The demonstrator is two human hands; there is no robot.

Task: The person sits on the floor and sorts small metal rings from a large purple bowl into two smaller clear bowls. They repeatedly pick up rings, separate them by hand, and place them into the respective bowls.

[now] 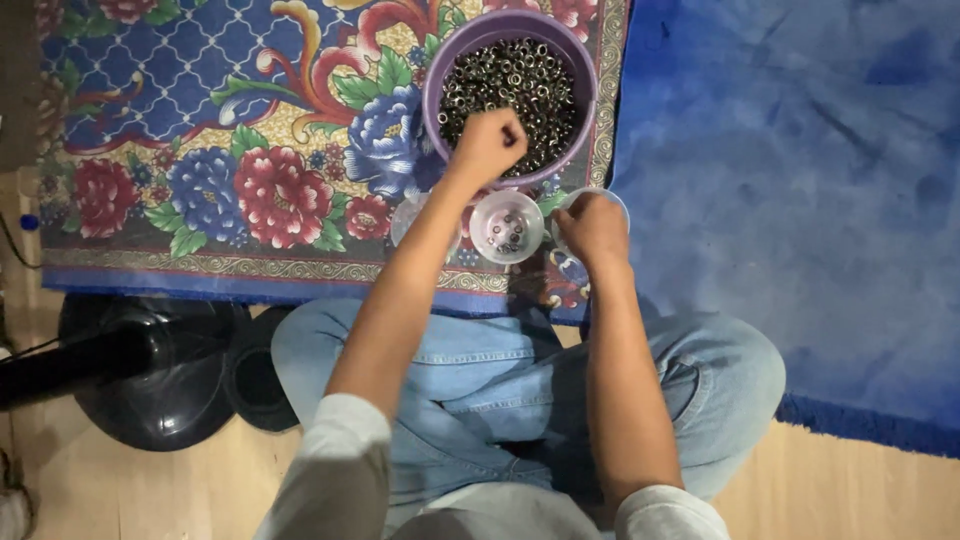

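A purple bowl [585, 75] full of small metal rings [520, 70] stands on a floral rug. My left hand [487, 145] hovers over the bowl's near side, fingers curled into a fist; what is inside it is hidden. Three small clear cups sit in a row before the bowl. The middle cup [507, 226] holds a few rings. My right hand [593, 228] rests over the right cup [612, 198], covering most of it. The left cup [408, 218] lies partly under my left forearm.
The floral rug [200, 150] lies over a blue carpet [800, 200]. A black round fan base [150, 370] stands on the wooden floor at my left. My crossed legs in blue jeans [500, 380] sit against the rug's near edge.
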